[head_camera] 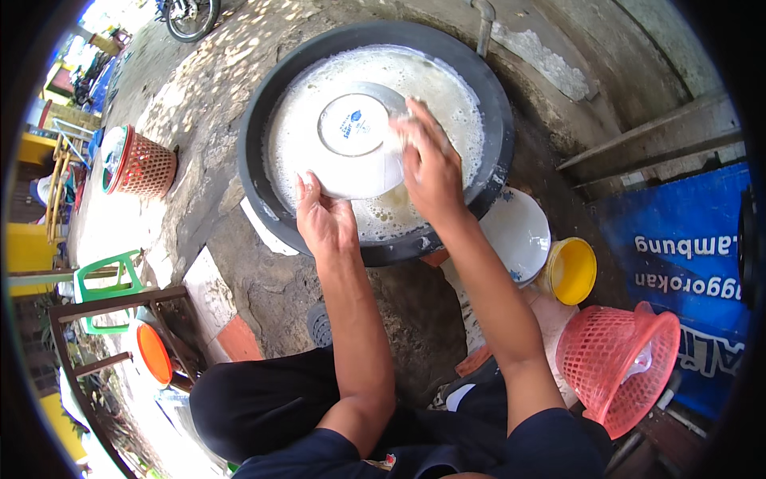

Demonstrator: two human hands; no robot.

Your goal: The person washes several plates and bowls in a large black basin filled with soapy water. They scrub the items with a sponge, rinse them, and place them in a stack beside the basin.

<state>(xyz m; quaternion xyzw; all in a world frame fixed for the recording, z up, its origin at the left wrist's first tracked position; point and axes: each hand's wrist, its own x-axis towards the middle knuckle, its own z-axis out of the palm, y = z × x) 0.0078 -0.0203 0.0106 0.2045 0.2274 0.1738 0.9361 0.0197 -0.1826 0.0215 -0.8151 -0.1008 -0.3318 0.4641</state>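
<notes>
A large round black tub [258, 149] full of foamy, cloudy water stands before me. Over the water is a white plate [365, 173], its underside up, with blue print inside the foot ring. My left hand [326, 218] grips the plate's near left edge, thumb and fingers at the rim. Blurred and wet, my right hand [431, 161] is at the plate's right side, fingers bent over its edge; whether it holds a sponge or cloth cannot be told.
Right of the tub are a white basin [520, 230], a yellow bucket [573, 270] and a pink plastic basket [604, 353]. At left stand a red-brown woven basket [146, 164], a green plastic chair [108, 275] and a brown frame [116, 304]. A pipe [485, 30] rises behind the tub.
</notes>
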